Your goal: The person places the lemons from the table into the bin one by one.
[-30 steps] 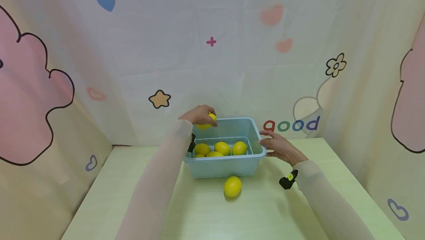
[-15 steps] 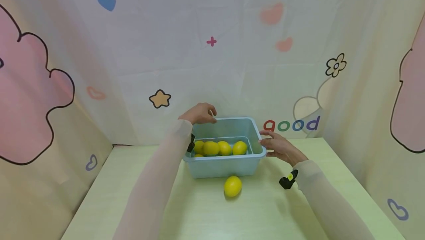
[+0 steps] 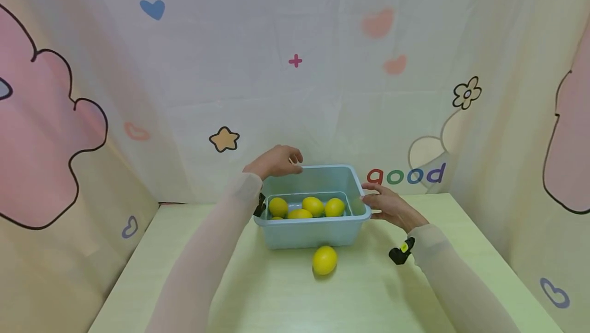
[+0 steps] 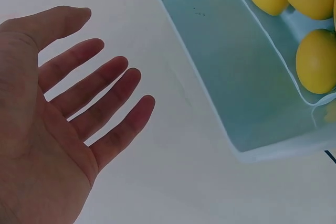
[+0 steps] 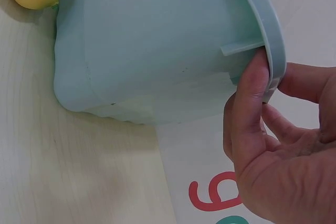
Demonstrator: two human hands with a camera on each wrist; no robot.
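Note:
A light blue plastic basin (image 3: 313,233) stands on the table, with several yellow lemons (image 3: 313,206) lying on its bottom. One more lemon (image 3: 324,260) lies on the table in front of it. My left hand (image 4: 63,114) is above the basin's left rear rim, holding nothing; its fingers are spread and relaxed in the left wrist view. At the basin's right side my right hand (image 5: 294,140) pinches the rim between thumb and fingers. The front wall partly hides the nearest lemons.
A pale wooden table (image 3: 369,297) carries the basin close to its back edge. Behind and at both sides hangs a printed curtain (image 3: 258,66) with hearts, stars and the word "good".
My left hand has let go of a lemon, which dropped into the basin among the others. The left hand stays above the rim; the right hand keeps its hold.

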